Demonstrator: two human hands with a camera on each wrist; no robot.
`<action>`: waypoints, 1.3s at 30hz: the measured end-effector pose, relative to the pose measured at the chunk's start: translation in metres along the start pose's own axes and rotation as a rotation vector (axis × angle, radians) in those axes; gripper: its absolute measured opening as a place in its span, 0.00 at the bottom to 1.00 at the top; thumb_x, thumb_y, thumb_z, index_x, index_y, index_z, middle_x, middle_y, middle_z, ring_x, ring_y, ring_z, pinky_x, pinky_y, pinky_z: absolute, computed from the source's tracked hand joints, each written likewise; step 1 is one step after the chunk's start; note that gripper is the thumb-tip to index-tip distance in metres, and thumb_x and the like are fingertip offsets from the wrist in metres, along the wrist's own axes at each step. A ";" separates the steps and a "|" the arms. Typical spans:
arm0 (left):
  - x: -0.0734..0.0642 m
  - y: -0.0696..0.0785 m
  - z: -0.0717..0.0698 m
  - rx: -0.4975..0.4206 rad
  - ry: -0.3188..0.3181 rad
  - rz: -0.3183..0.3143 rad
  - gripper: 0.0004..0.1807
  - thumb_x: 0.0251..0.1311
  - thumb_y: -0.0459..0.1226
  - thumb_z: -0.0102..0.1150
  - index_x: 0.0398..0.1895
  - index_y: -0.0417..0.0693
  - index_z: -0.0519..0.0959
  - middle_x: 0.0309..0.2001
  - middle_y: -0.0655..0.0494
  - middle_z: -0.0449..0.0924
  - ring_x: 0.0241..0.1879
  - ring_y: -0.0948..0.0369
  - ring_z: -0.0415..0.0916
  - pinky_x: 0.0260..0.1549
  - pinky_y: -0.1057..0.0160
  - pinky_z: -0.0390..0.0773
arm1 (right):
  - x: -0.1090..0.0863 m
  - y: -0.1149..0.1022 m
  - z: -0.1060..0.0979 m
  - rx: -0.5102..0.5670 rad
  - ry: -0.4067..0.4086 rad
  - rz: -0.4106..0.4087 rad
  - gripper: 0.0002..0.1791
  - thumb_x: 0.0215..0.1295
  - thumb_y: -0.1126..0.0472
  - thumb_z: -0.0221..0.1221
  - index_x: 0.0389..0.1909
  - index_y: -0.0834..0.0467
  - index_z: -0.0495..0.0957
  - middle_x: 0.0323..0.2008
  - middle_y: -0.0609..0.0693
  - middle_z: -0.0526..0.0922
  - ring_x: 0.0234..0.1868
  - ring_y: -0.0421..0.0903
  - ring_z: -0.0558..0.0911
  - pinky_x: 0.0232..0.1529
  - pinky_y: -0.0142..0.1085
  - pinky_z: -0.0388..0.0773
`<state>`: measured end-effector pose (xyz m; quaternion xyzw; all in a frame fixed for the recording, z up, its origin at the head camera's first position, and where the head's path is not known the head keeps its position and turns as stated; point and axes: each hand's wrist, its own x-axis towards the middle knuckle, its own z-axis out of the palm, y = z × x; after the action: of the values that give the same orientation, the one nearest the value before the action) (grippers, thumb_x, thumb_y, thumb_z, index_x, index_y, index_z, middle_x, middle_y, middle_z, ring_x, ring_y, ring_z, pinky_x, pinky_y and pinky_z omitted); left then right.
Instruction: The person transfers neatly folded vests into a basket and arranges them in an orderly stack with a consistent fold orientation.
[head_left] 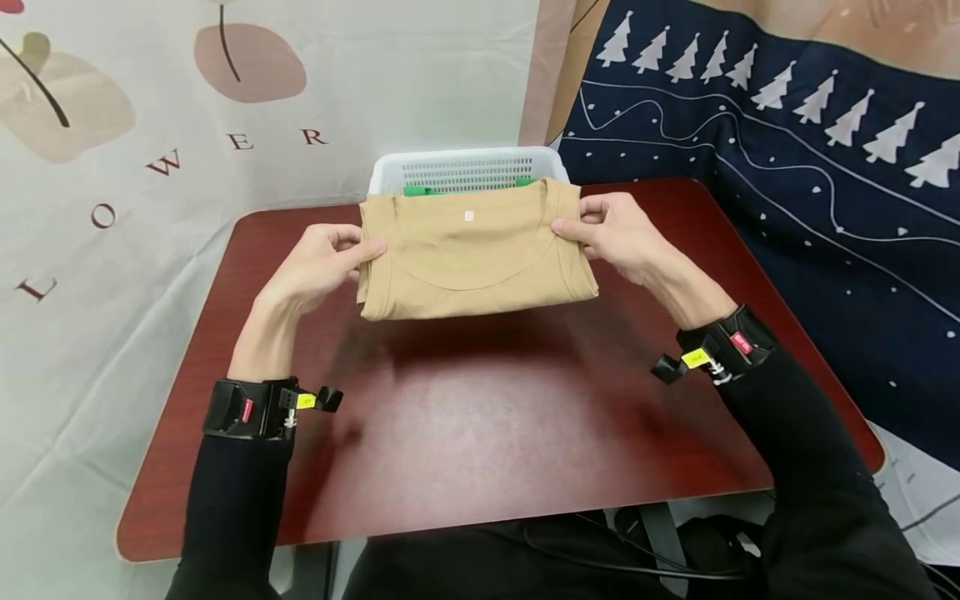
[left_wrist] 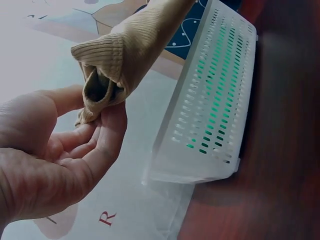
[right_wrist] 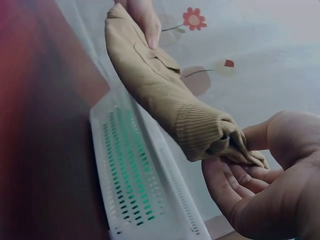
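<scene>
A folded tan shirt (head_left: 480, 250) with a round neckline and a small white label hangs above the table between both hands. My left hand (head_left: 318, 262) pinches its left edge, thumb on top and fingers beneath. On the opposite edge my right hand (head_left: 618, 233) pinches it the same way. Ribbed fabric layers of the shirt (left_wrist: 122, 55) show at the left fingertips in the left wrist view. Behind and below the shirt stands a white perforated basket (head_left: 468, 158), partly hidden by it. Something green (head_left: 417, 191) shows inside the basket.
The basket stands at the far edge of a reddish-brown table (head_left: 465, 433). A pale printed cloth (head_left: 420, 67) hangs behind and to the left, a navy cloth with white trees (head_left: 750, 142) to the right. Each wrist wears a black strapped device (head_left: 251, 408).
</scene>
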<state>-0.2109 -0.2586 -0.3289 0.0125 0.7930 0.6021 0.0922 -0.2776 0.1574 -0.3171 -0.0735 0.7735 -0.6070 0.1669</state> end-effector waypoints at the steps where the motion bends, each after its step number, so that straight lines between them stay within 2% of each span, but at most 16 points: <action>1: 0.003 0.002 0.000 -0.005 0.002 0.003 0.14 0.81 0.38 0.66 0.52 0.33 0.85 0.34 0.63 0.92 0.39 0.67 0.91 0.45 0.62 0.94 | 0.003 -0.001 -0.001 0.016 0.007 -0.004 0.24 0.79 0.62 0.70 0.68 0.70 0.79 0.41 0.43 0.95 0.42 0.37 0.94 0.46 0.34 0.94; 6: 0.022 0.014 -0.003 -0.009 0.020 0.002 0.14 0.81 0.38 0.66 0.52 0.32 0.84 0.33 0.65 0.91 0.38 0.68 0.91 0.44 0.65 0.93 | 0.020 -0.008 -0.007 0.077 0.035 -0.016 0.14 0.78 0.64 0.70 0.57 0.67 0.83 0.38 0.43 0.95 0.39 0.37 0.93 0.42 0.33 0.94; 10: 0.037 0.024 -0.008 0.027 0.049 -0.023 0.13 0.81 0.39 0.67 0.50 0.34 0.83 0.31 0.66 0.89 0.35 0.69 0.89 0.42 0.67 0.92 | 0.037 -0.017 -0.010 0.062 0.067 -0.016 0.08 0.77 0.64 0.71 0.48 0.64 0.85 0.34 0.43 0.93 0.37 0.36 0.91 0.39 0.32 0.93; 15: 0.059 0.039 -0.016 0.049 0.086 -0.055 0.10 0.79 0.40 0.68 0.42 0.43 0.87 0.31 0.65 0.87 0.32 0.67 0.89 0.40 0.69 0.92 | 0.059 -0.030 -0.012 -0.025 0.101 0.011 0.08 0.78 0.62 0.70 0.48 0.64 0.85 0.35 0.44 0.90 0.36 0.36 0.90 0.37 0.31 0.93; 18: 0.073 0.048 -0.019 0.046 0.102 -0.075 0.10 0.79 0.40 0.69 0.36 0.48 0.89 0.31 0.65 0.85 0.29 0.68 0.84 0.35 0.71 0.89 | 0.071 -0.037 -0.013 -0.074 0.115 0.035 0.09 0.79 0.60 0.70 0.48 0.63 0.85 0.38 0.44 0.89 0.35 0.36 0.91 0.37 0.30 0.92; 22: 0.091 0.057 -0.022 0.033 0.109 -0.099 0.13 0.80 0.39 0.67 0.32 0.49 0.89 0.26 0.64 0.81 0.25 0.69 0.76 0.29 0.71 0.84 | 0.088 -0.042 -0.015 -0.121 0.133 0.051 0.08 0.79 0.60 0.69 0.45 0.62 0.87 0.41 0.46 0.87 0.33 0.35 0.91 0.36 0.29 0.92; 26: 0.105 0.061 -0.022 0.025 0.117 -0.135 0.14 0.81 0.37 0.65 0.31 0.50 0.88 0.21 0.64 0.77 0.24 0.69 0.74 0.28 0.71 0.82 | 0.105 -0.043 -0.015 -0.200 0.152 0.067 0.08 0.79 0.58 0.69 0.41 0.59 0.87 0.43 0.45 0.85 0.33 0.32 0.89 0.35 0.26 0.90; 30: 0.116 0.061 -0.021 0.023 0.112 -0.178 0.15 0.83 0.38 0.63 0.32 0.48 0.88 0.22 0.63 0.78 0.26 0.70 0.78 0.29 0.72 0.84 | 0.117 -0.043 -0.016 -0.338 0.170 0.083 0.15 0.80 0.55 0.69 0.30 0.55 0.83 0.32 0.40 0.80 0.31 0.32 0.82 0.31 0.24 0.83; 33: 0.125 0.060 -0.019 0.026 0.113 -0.206 0.13 0.84 0.38 0.62 0.36 0.47 0.87 0.27 0.63 0.82 0.29 0.70 0.82 0.32 0.72 0.87 | 0.124 -0.042 -0.018 -0.416 0.174 0.094 0.23 0.80 0.53 0.70 0.20 0.51 0.78 0.23 0.38 0.74 0.28 0.34 0.77 0.27 0.26 0.78; 37: 0.134 0.060 -0.018 0.039 0.129 -0.234 0.11 0.84 0.39 0.62 0.39 0.46 0.86 0.33 0.63 0.84 0.31 0.70 0.85 0.32 0.71 0.89 | 0.133 -0.041 -0.019 -0.454 0.158 0.112 0.29 0.80 0.51 0.69 0.14 0.48 0.74 0.17 0.36 0.70 0.25 0.35 0.76 0.27 0.27 0.78; 39: 0.138 0.060 -0.017 0.052 0.133 -0.245 0.10 0.83 0.39 0.62 0.41 0.46 0.86 0.32 0.64 0.84 0.30 0.70 0.84 0.32 0.71 0.88 | 0.137 -0.041 -0.020 -0.466 0.150 0.123 0.31 0.80 0.51 0.69 0.13 0.47 0.71 0.15 0.36 0.68 0.22 0.34 0.75 0.27 0.27 0.77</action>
<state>-0.3543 -0.2401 -0.2848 -0.1221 0.8082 0.5652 0.1119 -0.4157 0.1221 -0.2968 -0.0177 0.9058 -0.4046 0.1243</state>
